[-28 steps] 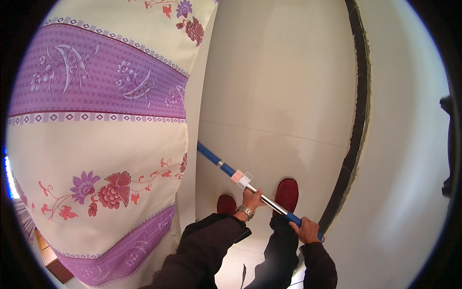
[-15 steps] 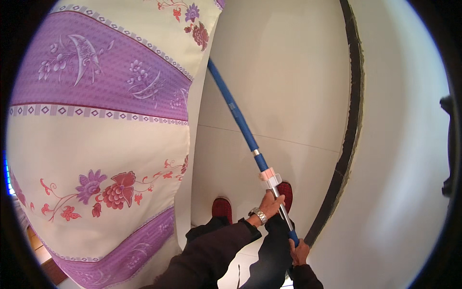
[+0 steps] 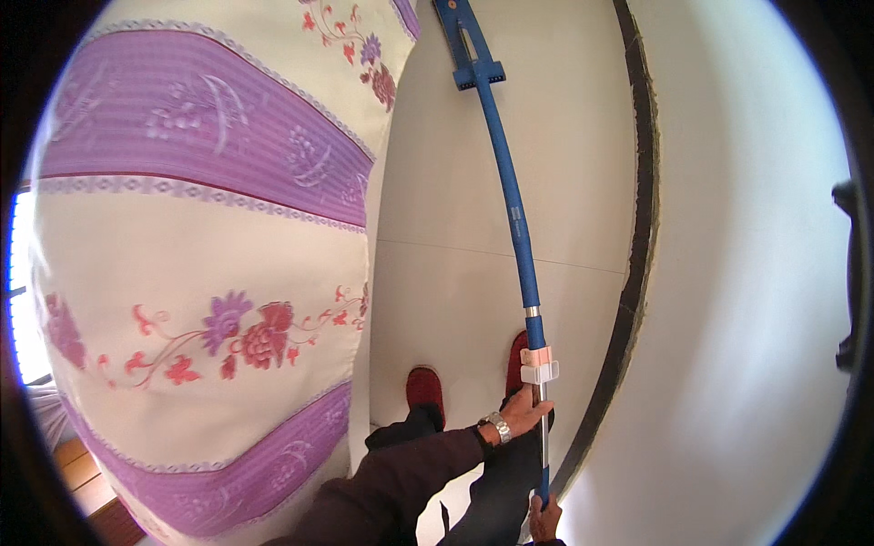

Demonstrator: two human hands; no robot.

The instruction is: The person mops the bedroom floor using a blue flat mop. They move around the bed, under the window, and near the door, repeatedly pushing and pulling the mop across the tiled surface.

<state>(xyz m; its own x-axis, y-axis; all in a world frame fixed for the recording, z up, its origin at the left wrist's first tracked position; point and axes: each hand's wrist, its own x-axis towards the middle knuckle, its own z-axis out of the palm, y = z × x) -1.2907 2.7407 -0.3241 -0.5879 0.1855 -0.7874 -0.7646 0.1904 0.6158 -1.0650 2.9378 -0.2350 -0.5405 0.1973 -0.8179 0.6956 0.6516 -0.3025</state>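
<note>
A long mop with a blue and silver pole slants up from my hands across the floor. Its blue mop head lies at the top, partly cut off by the picture's edge. My left hand, with a metal watch at the wrist, wraps round the silver part of the pole just below a pink and white sliding clamp. Lower down, my right hand grips the blue end of the pole, near the bottom edge of the view.
On the left a bed with a flowered cream and purple cover borders the pale tiled floor. A dark skirting strip and a white wall run along the right. My feet, in red shoes, stand between.
The mop has swung to the right and now stands more upright, and its head has come into view from beside the bed. Both hands keep their hold on the pole.
</note>
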